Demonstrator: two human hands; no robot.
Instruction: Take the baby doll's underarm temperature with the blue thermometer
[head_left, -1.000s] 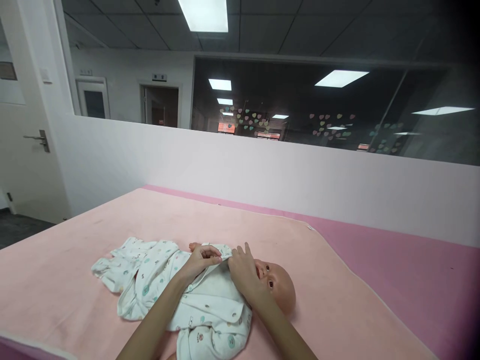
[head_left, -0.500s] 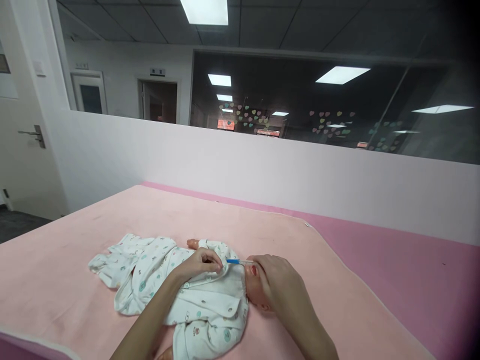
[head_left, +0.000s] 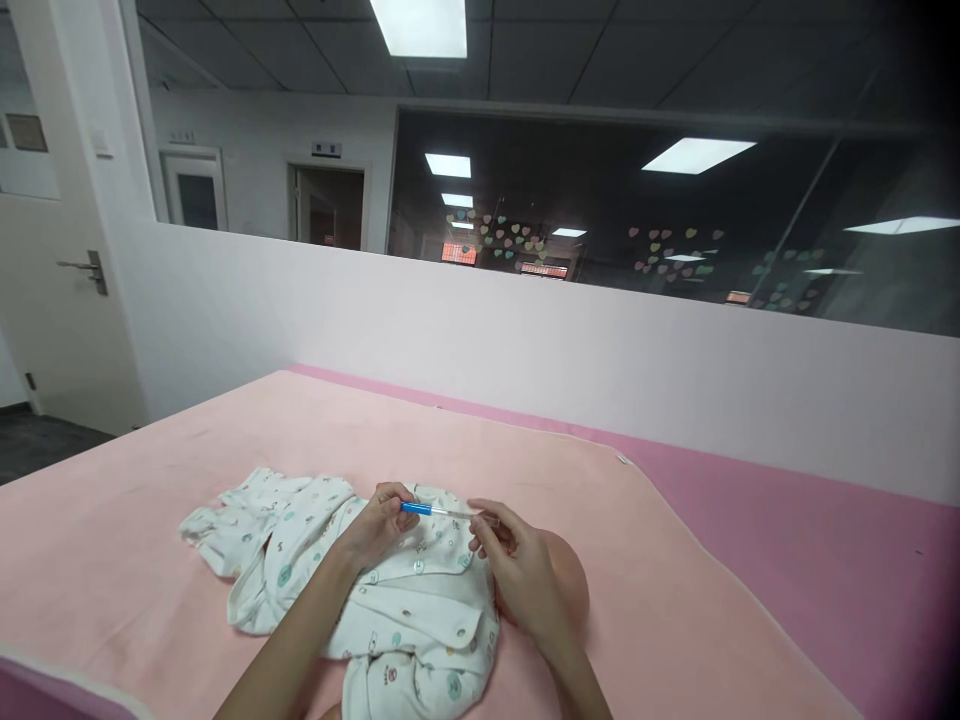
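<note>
A thin clear stick with a blue end, which looks like a thermometer, spans between my hands above the doll's chest. My left hand pinches it by the blue end. The fingers of my right hand close around its clear tip, partly hiding it. Under both hands lies a baby doll on its back, its head to the right and mostly covered by my right hand. It wears white patterned baby clothes, with the front flap snapped over and the legs spread to the left.
A pale pink mat covers a darker pink padded surface. Beyond it stands a low white wall with a window above, bearing heart stickers. A door is at the far left.
My right hand has drawn back from the doll's face and turned, its fingers now at the clear end. My left hand has shifted left and taken hold of the blue end. The stick has lifted.
</note>
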